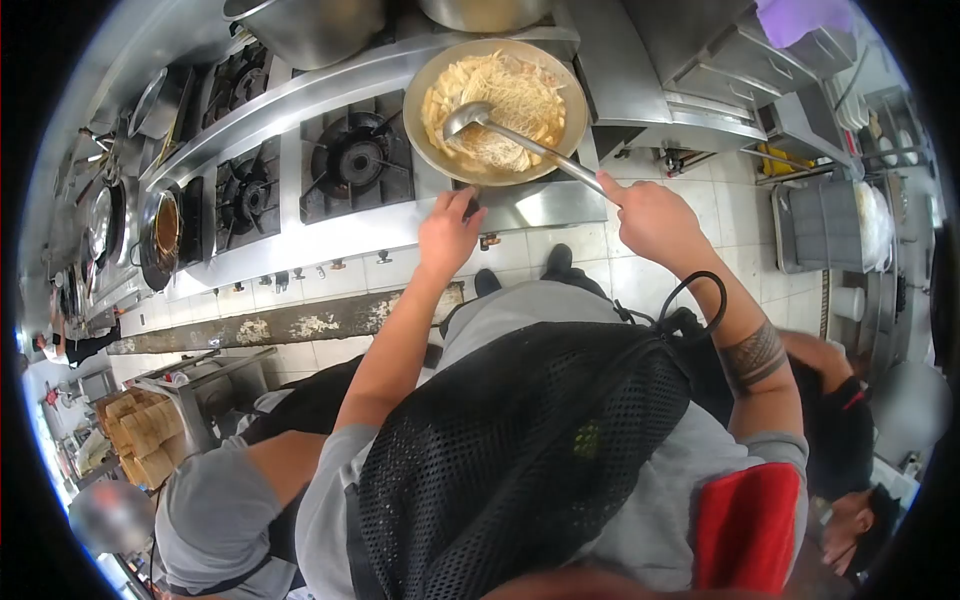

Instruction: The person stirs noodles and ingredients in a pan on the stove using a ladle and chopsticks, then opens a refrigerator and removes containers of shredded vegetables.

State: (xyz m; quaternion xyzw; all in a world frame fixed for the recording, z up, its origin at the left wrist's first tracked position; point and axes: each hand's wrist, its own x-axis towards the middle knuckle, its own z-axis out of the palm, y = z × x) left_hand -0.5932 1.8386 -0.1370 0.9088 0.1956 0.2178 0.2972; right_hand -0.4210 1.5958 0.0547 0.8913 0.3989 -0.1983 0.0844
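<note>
A wide pan [418, 118] sits on the stove, filled with noodles [510, 85] in a pale sauce. My right hand [658, 222] is closed around the long handle of a metal ladle [530, 146], index finger laid along it. The ladle's bowl rests on the noodles, left of the middle. At the pan's near edge, my left hand [449, 235] is closed on what looks like a short dark handle of the pan, mostly hidden by the fingers.
An unlit burner [355, 158] lies left of the pan, with another burner [247, 193] beyond it. Large pots [310, 30] stand behind. A co-worker in a grey shirt [215, 510] is at my left; another person [835, 420] is close on my right. A grey bin [830, 225] stands at far right.
</note>
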